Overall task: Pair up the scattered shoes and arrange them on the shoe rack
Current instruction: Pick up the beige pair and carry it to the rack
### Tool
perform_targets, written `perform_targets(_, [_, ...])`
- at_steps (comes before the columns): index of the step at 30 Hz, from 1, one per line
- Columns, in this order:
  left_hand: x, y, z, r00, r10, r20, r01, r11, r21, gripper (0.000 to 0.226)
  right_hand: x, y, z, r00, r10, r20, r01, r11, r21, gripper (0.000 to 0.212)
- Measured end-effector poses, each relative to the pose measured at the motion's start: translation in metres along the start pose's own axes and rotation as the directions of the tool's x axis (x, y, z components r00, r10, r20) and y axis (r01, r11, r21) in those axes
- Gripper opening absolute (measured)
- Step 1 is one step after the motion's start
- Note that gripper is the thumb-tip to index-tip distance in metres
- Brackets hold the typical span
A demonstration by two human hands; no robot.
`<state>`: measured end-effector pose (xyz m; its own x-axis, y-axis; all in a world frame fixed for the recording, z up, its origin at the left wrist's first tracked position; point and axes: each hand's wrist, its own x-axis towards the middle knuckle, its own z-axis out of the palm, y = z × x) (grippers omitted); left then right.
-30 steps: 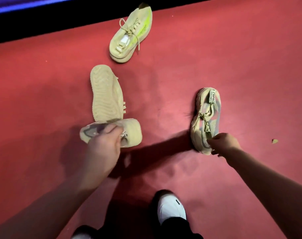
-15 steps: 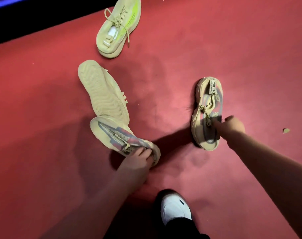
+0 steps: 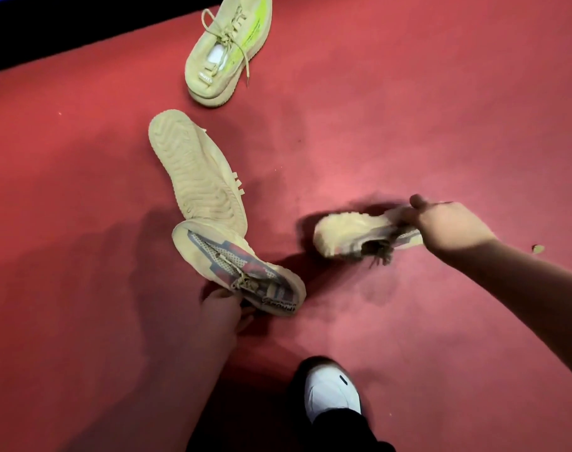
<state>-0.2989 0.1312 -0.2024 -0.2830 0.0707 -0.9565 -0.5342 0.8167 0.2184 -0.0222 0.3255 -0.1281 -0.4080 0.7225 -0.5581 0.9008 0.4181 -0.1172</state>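
Observation:
Two beige sneakers with grey-and-pink mesh uppers are in my hands. My left hand (image 3: 224, 308) grips the heel end of one mesh sneaker (image 3: 239, 269), which lies upright with its toe pointing up-left. My right hand (image 3: 447, 228) holds the matching mesh sneaker (image 3: 353, 236) lifted off the floor and tipped on its side, blurred, laces dangling. A plain beige sneaker (image 3: 198, 172) lies sole-up just beyond the left one, touching it. Its yellow-green striped mate (image 3: 227, 50) stands upright at the top. No shoe rack is in view.
Red carpet (image 3: 425, 102) covers the floor, with a dark edge (image 3: 66, 31) at the top left. My own foot in a white shoe (image 3: 330, 391) stands at the bottom centre. A small scrap (image 3: 538, 248) lies on the carpet at right.
My right hand has picked the right mesh sneaker off the carpet and turned it sideways. My left hand turned its sneaker upright and shifted it slightly toward me.

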Motion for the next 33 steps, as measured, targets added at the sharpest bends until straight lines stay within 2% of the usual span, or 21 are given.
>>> perform_targets(1, [0.000, 0.002, 0.002, 1.000, 0.024, -0.018, -0.024, 1.000, -0.005, 0.008, 0.002, -0.002, 0.000, 1.000, 0.029, 0.001, -0.029, 0.997, 0.068, 0.051])
perform_targets(3, [0.001, -0.001, 0.003, 0.996, 0.066, -0.059, -0.063, 0.997, 0.040, 0.010, 0.001, -0.012, 0.009, 0.989, 0.144, -0.012, -0.138, 0.967, 0.215, 0.038])
perform_targets(5, [0.000, -0.003, -0.002, 0.981, 0.175, -0.088, -0.157, 0.971, 0.183, 0.014, -0.005, -0.025, 0.027, 0.940, 0.318, -0.123, -0.266, 0.909, 0.319, 0.032])
perform_targets(6, [-0.003, -0.003, -0.005, 0.957, 0.276, -0.094, -0.231, 0.915, 0.331, 0.014, -0.013, -0.029, 0.035, 0.881, 0.448, -0.152, -0.360, 0.843, 0.399, 0.033])
perform_targets(7, [-0.008, -0.003, -0.009, 0.926, 0.369, -0.078, -0.284, 0.819, 0.499, 0.013, -0.022, -0.031, 0.046, 0.793, 0.601, -0.104, -0.481, 0.721, 0.499, 0.031])
perform_targets(8, [-0.013, -0.003, -0.012, 0.893, 0.449, -0.031, -0.329, 0.699, 0.635, 0.012, -0.030, -0.030, 0.060, 0.689, 0.725, 0.013, -0.603, 0.563, 0.566, 0.028])
perform_targets(9, [-0.019, -0.003, -0.014, 0.867, 0.497, 0.029, -0.366, 0.596, 0.714, 0.011, -0.038, -0.032, 0.074, 0.601, 0.781, 0.173, -0.704, 0.414, 0.578, 0.030])
perform_targets(10, [-0.023, -0.003, -0.014, 0.848, 0.522, 0.094, -0.405, 0.523, 0.749, 0.009, -0.045, -0.034, 0.088, 0.531, 0.782, 0.327, -0.760, 0.269, 0.592, 0.035])
perform_targets(11, [-0.025, -0.004, -0.013, 0.834, 0.532, 0.144, -0.433, 0.471, 0.768, 0.008, -0.051, -0.038, 0.098, 0.503, 0.737, 0.451, -0.774, 0.152, 0.615, 0.037])
perform_targets(12, [-0.025, -0.006, -0.010, 0.824, 0.536, 0.183, -0.453, 0.429, 0.782, 0.009, -0.055, -0.044, 0.105, 0.505, 0.686, 0.524, -0.758, 0.062, 0.649, 0.035])
perform_targets(13, [-0.026, -0.007, -0.007, 0.822, 0.528, 0.213, -0.461, 0.397, 0.794, 0.011, -0.058, -0.046, 0.111, 0.507, 0.672, 0.540, -0.741, 0.020, 0.671, 0.029])
perform_targets(17, [-0.024, -0.008, 0.006, 0.833, 0.496, 0.245, -0.443, 0.334, 0.832, 0.013, -0.055, -0.041, 0.128, 0.552, 0.713, 0.432, -0.694, 0.105, 0.713, 0.013])
perform_targets(19, [-0.026, -0.004, 0.006, 0.841, 0.481, 0.247, -0.443, 0.352, 0.825, 0.014, -0.055, -0.044, 0.124, 0.599, 0.695, 0.398, -0.673, 0.169, 0.720, 0.015])
perform_targets(20, [-0.030, -0.001, 0.005, 0.846, 0.475, 0.244, -0.438, 0.354, 0.826, 0.014, -0.055, -0.045, 0.121, 0.604, 0.693, 0.394, -0.662, 0.160, 0.733, 0.020])
perform_targets(24, [-0.080, 0.022, -0.005, 0.843, 0.470, 0.262, -0.413, 0.254, 0.875, 0.013, -0.083, -0.052, 0.085, 0.536, 0.664, 0.522, -0.681, -0.026, 0.732, 0.027])
perform_targets(27, [-0.146, 0.046, -0.008, 0.845, 0.448, 0.293, -0.416, 0.205, 0.886, 0.012, -0.124, -0.055, 0.037, 0.449, 0.583, 0.677, -0.643, -0.315, 0.698, 0.024])
perform_targets(30, [-0.234, 0.075, 0.001, 0.833, 0.448, 0.325, -0.454, 0.218, 0.864, 0.016, -0.180, -0.052, -0.033, 0.393, 0.557, 0.732, -0.550, -0.495, 0.672, 0.017])
perform_targets(33, [-0.308, 0.102, 0.018, 0.853, 0.392, 0.346, -0.474, 0.300, 0.828, 0.012, -0.233, -0.041, -0.107, 0.376, 0.553, 0.744, -0.490, -0.562, 0.666, 0.021])
